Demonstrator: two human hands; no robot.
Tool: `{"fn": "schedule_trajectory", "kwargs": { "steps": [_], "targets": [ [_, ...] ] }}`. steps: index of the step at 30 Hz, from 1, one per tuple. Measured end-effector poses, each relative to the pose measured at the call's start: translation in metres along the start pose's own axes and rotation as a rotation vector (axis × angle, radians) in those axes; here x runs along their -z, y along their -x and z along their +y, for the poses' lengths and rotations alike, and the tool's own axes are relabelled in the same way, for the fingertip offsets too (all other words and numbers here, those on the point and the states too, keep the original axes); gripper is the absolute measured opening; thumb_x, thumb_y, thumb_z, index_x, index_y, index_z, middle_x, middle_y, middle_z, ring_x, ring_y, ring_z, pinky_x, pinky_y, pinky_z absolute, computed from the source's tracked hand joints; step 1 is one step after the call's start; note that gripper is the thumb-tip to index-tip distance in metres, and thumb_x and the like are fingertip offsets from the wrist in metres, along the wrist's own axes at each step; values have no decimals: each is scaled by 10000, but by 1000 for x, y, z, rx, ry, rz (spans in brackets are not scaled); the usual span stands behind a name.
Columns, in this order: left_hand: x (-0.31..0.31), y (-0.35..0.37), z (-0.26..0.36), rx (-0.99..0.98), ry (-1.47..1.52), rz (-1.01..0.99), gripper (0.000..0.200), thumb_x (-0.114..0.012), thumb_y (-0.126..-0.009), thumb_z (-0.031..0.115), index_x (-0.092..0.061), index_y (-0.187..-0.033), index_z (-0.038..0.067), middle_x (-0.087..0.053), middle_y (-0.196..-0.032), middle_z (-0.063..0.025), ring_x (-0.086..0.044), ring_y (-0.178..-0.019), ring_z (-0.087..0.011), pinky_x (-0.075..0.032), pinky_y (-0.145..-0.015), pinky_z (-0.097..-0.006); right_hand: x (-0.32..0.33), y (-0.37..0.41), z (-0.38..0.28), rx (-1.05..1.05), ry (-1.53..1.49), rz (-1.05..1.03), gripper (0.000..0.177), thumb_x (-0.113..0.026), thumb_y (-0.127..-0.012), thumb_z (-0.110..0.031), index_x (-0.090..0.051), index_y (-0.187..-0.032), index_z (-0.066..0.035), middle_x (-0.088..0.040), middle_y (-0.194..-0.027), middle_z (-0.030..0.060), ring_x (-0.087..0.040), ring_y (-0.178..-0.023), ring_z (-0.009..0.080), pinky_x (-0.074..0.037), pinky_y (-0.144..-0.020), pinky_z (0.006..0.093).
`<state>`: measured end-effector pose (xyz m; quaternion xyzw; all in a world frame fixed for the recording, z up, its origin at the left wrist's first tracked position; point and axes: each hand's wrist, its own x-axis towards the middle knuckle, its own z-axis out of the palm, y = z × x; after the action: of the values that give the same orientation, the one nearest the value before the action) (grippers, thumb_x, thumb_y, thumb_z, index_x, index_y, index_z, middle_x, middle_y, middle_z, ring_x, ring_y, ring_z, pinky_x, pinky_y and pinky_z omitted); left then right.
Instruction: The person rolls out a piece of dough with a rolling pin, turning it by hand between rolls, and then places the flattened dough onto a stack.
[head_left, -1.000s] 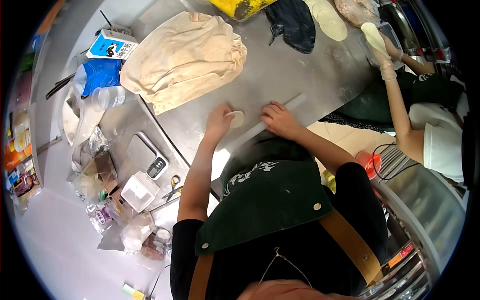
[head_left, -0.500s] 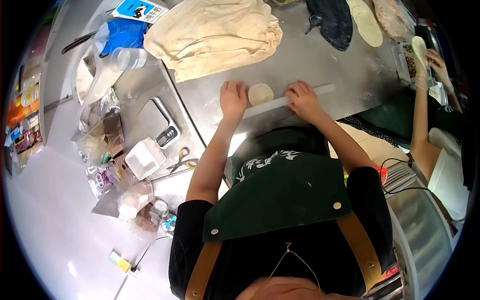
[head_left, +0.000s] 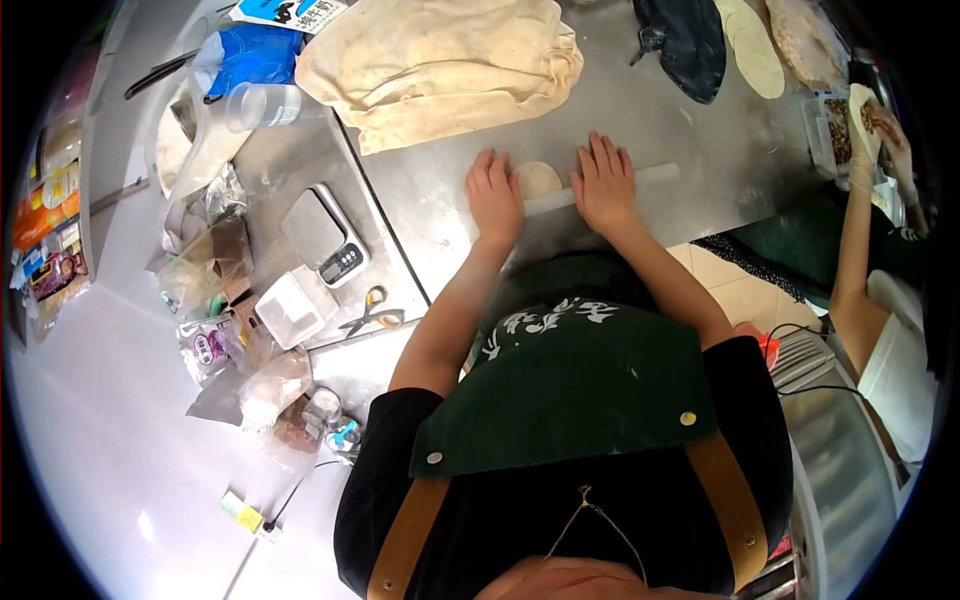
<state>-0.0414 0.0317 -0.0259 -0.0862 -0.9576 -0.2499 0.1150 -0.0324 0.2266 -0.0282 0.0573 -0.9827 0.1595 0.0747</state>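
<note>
Both hands lie flat with fingers stretched out, gripping nothing. The left hand (head_left: 495, 195) and the right hand (head_left: 603, 185) press palms down on a white rolling pin (head_left: 650, 176) near the worktop's (head_left: 640, 110) front edge. Between them, touching the pin, sits a small round of dough (head_left: 538, 178). Just beyond lies a crumpled beige cloth (head_left: 440, 60). To the left are a scale (head_left: 325, 235) and scissors (head_left: 372, 312). Towards the far right corner, flat rounds (head_left: 757, 55) lie beside a dark cloth (head_left: 690, 35), near a co-worker's hand (head_left: 862, 150).
</note>
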Motion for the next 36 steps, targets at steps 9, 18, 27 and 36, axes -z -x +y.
{"fn": "schedule_trajectory", "kwargs": {
  "steps": [9, 18, 27, 36],
  "targets": [
    [-4, -23, -6, -52, -40, 47, 418, -653, -849, 113, -538, -1243, 35, -506, -1308, -169, -468, -1219, -387, -330, -1057, -514, -7, -18, -6, -77, 29, -13, 507, -584, -879, -288, -533, -1316, -35, -425, -1468, 195, -376, -1374, 354, -283, -1111, 563],
    [-7, -41, -11, -50, -77, 64, 320, -660, -845, 133, -592, -1148, 53, -573, -1191, -156, -532, -1099, -365, -409, -957, -472, -4, -33, -9, -61, 17, -2, 548, -606, -881, -310, -508, -1331, -12, -374, -1504, 201, -361, -1385, 353, -290, -1119, 549],
    [10, -33, -21, 169, 294, -469, 246, -724, -804, 148, -647, -1005, 30, -595, -960, -140, -605, -858, -296, -496, -781, -383, 15, 41, 21, 290, -197, -104, 477, -782, -689, -223, -637, -1122, -85, -494, -1381, 142, -453, -1301, 311, -344, -1107, 492],
    [34, -29, -15, 537, 259, -713, 211, -707, -818, 128, -605, -983, 46, -610, -1025, -148, -616, -963, -326, -498, -798, -422, 32, 34, 24, 324, -208, -156, 362, -786, -686, -191, -643, -1007, -106, -560, -1196, 96, -510, -1188, 280, -345, -1113, 471]
  ]
}}
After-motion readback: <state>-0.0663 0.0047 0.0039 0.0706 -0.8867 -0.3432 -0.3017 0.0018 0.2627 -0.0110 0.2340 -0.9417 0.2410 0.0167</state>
